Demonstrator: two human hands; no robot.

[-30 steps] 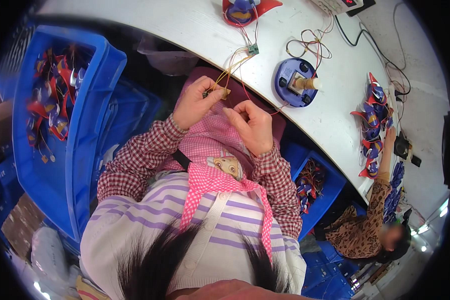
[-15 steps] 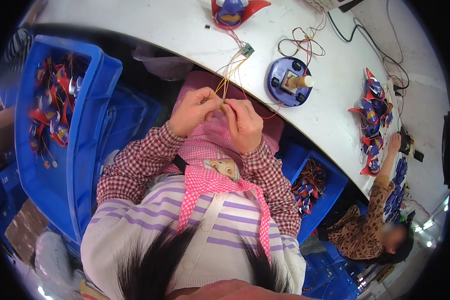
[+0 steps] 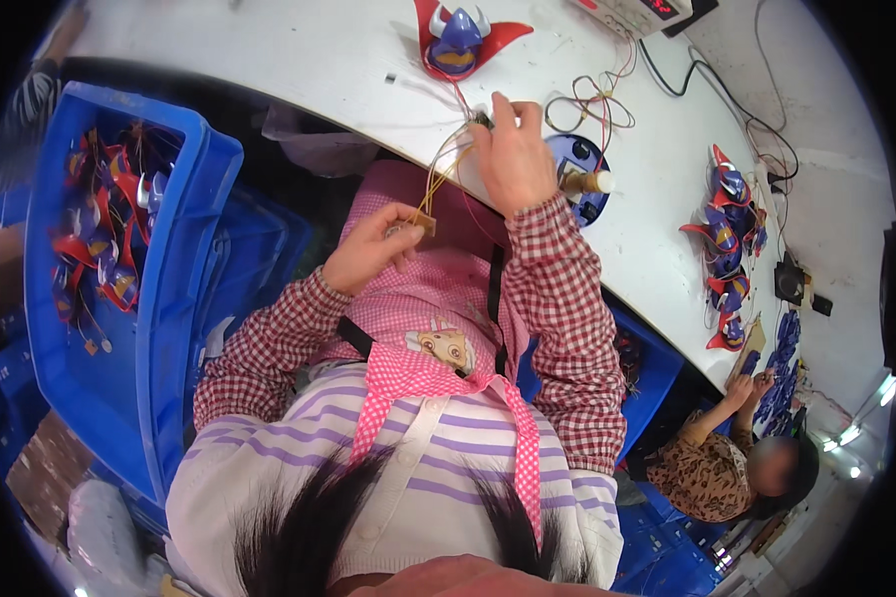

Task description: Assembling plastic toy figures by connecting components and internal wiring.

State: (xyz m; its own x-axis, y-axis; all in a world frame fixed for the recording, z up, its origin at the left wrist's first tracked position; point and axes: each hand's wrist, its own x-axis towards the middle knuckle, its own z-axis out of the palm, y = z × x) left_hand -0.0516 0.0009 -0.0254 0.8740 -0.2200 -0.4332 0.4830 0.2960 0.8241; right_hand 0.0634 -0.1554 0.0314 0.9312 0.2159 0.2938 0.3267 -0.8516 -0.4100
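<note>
Right hand (image 3: 518, 164) shifted from left hand (image 3: 371, 251) up to table (image 3: 299, 60), blue bin (image 3: 159, 328) far left, left hand pinching small tan board (image 3: 425, 224) above lap, yellow wires (image 3: 434, 183) leading toward circuit board (image 3: 482, 118), right hand at circuit board, hold cannot be told, round blue base (image 3: 597, 165) beside.

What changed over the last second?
Right hand left the left hand's side and moved forward over the table, to the circuit board; grip unclear. Co-worker's hand drew back from the toy row. Unchanged: left hand holds the small brown board; horned toy sits on the table.
</note>
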